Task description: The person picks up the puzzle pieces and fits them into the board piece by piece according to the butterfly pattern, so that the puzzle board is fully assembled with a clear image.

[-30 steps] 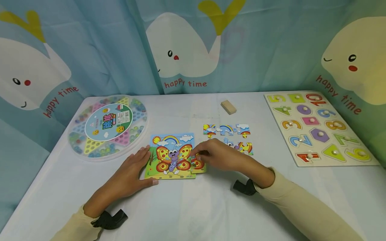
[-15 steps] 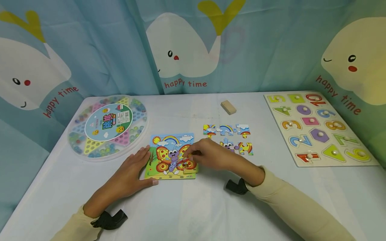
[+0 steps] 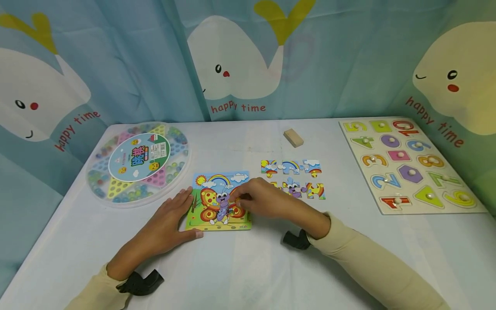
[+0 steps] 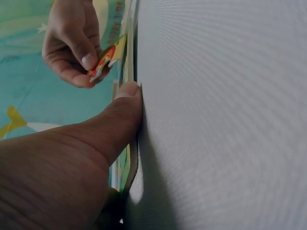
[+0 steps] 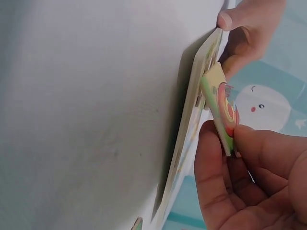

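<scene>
While the right hand (image 3: pixel 259 199) pinches a butterfly piece (image 5: pixel 221 103) over the board (image 3: pixel 217 228) at four o'clock, the left hand (image 3: pixel 164 224) rests, fingers out, at nine. That one's unseated; six loose pieces (image 3: pixel 293 188) (one part-hidden) left at two o'clock; placed ones, can't tell from here.

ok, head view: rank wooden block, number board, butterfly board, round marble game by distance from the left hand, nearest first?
From the left hand:
1. butterfly board: touching, just to its right
2. round marble game: beyond the hand, toward the back left
3. wooden block: back of the table, right of centre
4. number board: far right
</scene>
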A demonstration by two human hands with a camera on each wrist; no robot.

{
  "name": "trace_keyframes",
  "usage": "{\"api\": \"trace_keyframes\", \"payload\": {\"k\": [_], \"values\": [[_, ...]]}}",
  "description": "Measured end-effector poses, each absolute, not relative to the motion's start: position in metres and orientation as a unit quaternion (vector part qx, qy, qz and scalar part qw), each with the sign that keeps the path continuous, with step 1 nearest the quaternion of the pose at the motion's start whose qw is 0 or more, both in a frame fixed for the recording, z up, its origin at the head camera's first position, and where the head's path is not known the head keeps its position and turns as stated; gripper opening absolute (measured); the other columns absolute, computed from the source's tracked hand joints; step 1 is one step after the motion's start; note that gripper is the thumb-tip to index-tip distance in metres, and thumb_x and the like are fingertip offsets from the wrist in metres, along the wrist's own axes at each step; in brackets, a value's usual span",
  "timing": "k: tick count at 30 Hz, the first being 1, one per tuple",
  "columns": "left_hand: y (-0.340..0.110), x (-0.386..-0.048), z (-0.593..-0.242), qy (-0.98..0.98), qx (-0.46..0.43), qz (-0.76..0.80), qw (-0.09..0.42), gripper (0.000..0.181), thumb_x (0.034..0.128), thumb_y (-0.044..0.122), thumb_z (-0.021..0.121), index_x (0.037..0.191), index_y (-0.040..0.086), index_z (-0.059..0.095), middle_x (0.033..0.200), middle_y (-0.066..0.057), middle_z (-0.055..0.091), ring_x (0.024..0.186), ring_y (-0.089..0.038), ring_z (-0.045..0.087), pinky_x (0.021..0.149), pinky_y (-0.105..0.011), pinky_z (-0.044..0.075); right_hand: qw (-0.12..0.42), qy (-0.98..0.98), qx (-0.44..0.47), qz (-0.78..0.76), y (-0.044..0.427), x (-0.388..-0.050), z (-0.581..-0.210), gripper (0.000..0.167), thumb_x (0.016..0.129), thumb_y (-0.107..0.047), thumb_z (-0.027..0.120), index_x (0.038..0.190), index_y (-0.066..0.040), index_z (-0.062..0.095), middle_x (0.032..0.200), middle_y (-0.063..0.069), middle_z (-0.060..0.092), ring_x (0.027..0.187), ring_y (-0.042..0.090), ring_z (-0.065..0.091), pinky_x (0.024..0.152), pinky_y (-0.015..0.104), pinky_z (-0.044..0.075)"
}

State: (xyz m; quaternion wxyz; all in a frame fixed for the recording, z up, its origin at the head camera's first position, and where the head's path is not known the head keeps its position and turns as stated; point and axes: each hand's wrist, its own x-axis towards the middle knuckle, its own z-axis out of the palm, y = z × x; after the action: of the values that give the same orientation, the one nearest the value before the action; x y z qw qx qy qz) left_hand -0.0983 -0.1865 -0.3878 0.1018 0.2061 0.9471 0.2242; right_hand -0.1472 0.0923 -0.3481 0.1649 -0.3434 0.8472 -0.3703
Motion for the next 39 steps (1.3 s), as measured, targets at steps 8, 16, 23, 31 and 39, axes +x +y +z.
{"api": "trace_keyframes", "payload": {"k": [8,16,23,31,39], "values": [[-0.186,-0.098,-0.386,0.947,0.214,0.224,0.091,0.099,0.0787,0.050,0.077,0.148,-0.004,0.033,0.160,-0.013,0.020,0.146,-0.034,0.014,0.115,-0.056,0.014,0.170,0.853,-0.340,-0.359,0.087,-0.145,-0.348,0.017,0.091,0.004,0.061,0.098,-0.004,0.074,0.093,0.000,0.069,0.071,0.009,0.051,0.057,0.020,0.042],[-0.187,-0.098,-0.388,0.946,0.210,0.226,0.097,0.099,0.0786,0.051,0.077,0.149,-0.002,0.032,0.160,-0.011,0.019,0.146,-0.032,0.013,0.115,-0.055,0.013,0.174,0.865,-0.330,-0.336,0.083,-0.145,-0.351,0.014,0.091,0.001,0.063,0.096,-0.008,0.073,0.089,-0.003,0.066,0.073,0.012,0.053,0.057,0.022,0.045],[-0.186,-0.098,-0.389,0.947,0.206,0.225,0.098,0.100,0.0781,0.052,0.077,0.150,-0.002,0.032,0.160,-0.011,0.018,0.147,-0.031,0.012,0.115,-0.055,0.012,0.169,0.881,-0.323,-0.302,0.081,-0.144,-0.351,0.010,0.090,-0.004,0.068,0.096,-0.011,0.073,0.096,-0.004,0.062,0.083,0.014,0.052,0.070,0.027,0.049],[-0.186,-0.099,-0.389,0.947,0.208,0.224,0.095,0.100,0.0779,0.051,0.077,0.149,-0.002,0.032,0.160,-0.011,0.018,0.147,-0.032,0.012,0.115,-0.055,0.013,0.160,0.887,-0.316,-0.295,0.081,-0.143,-0.351,0.010,0.089,-0.005,0.070,0.096,-0.011,0.074,0.094,-0.003,0.059,0.081,0.013,0.052,0.070,0.027,0.049],[-0.186,-0.099,-0.389,0.948,0.207,0.223,0.097,0.100,0.0780,0.050,0.077,0.150,-0.001,0.032,0.160,-0.011,0.019,0.147,-0.032,0.012,0.115,-0.055,0.013,0.161,0.892,-0.281,-0.316,0.079,-0.144,-0.350,0.014,0.089,-0.001,0.069,0.101,-0.005,0.075,0.100,0.001,0.070,0.086,0.012,0.058,0.071,0.023,0.051]]}}
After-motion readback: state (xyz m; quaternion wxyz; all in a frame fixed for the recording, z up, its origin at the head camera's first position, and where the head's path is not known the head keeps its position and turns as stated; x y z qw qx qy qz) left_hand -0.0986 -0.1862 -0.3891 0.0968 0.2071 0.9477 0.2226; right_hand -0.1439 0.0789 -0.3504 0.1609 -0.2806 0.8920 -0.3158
